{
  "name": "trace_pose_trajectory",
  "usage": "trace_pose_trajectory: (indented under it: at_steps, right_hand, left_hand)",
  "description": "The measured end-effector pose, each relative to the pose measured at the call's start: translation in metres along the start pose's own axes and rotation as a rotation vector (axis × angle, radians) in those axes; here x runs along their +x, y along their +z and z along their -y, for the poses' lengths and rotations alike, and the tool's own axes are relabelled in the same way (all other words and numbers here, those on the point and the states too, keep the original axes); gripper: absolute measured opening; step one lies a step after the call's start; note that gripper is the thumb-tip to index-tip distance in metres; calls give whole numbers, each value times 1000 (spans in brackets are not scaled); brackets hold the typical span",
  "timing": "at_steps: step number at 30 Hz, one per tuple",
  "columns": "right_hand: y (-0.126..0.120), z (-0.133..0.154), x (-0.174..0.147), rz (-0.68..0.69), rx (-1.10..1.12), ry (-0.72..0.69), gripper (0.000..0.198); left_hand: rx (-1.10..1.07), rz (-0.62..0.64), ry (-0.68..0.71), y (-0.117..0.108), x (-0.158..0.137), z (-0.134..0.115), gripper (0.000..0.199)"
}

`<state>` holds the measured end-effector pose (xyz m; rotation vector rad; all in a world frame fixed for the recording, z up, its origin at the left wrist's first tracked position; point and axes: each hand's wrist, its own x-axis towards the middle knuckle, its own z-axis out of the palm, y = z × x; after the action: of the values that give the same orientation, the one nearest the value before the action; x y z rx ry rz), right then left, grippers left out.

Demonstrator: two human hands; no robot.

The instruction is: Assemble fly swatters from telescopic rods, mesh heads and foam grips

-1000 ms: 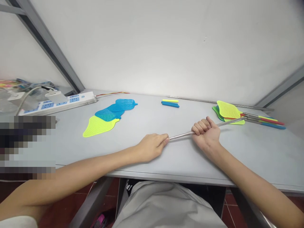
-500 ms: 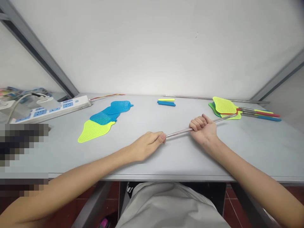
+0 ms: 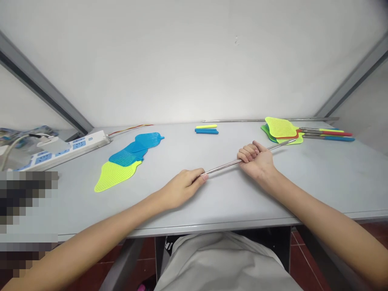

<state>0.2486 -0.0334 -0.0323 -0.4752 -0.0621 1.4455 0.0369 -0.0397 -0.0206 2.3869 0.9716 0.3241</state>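
Observation:
A thin silver metal rod (image 3: 223, 166) slants across the front of the table, held in both my hands. My left hand (image 3: 183, 186) pinches its lower left end between thumb and fingers. Palm up, my right hand (image 3: 256, 159) wraps its fingers around the rod farther along. The rod's far end reaches over the edge of a pile of fly swatters (image 3: 280, 129) in yellow-green, green and red. Their handles (image 3: 333, 133) in yellow, red and blue point right.
Loose fly swatter heads, blue (image 3: 129, 153) and yellow-green (image 3: 117, 176), overlap at the left. Short blue and yellow grip tubes (image 3: 206, 131) lie at the back middle. Long metal rods (image 3: 236, 120) lie along the wall. A white power strip (image 3: 75, 147) with plugs stands at far left.
The camera view has tilted and shifted slightly. Both hands keep their hold on the rod, in nearly the same places, and the left thumb sits a little differently.

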Motion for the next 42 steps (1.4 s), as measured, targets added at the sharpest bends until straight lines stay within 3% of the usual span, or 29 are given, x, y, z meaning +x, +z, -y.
trace_pose_trajectory:
  at_steps: [12, 22, 33, 42]
  right_hand:
    - [1, 4, 1, -22, 19, -4, 31]
    - [-1, -3, -4, -11, -19, -11, 33]
    - [-8, -9, -2, -9, 8, -72, 34]
    - [-2, -10, -9, 60, -31, -132, 36]
  left_hand:
    - [49, -26, 17, -1, 0, 1, 33]
    - [388, 22, 94, 14, -7, 2, 29]
    - [-66, -10, -38, 9, -2, -1, 34]
    - [-311, 76, -69, 10, 2, 6, 37]
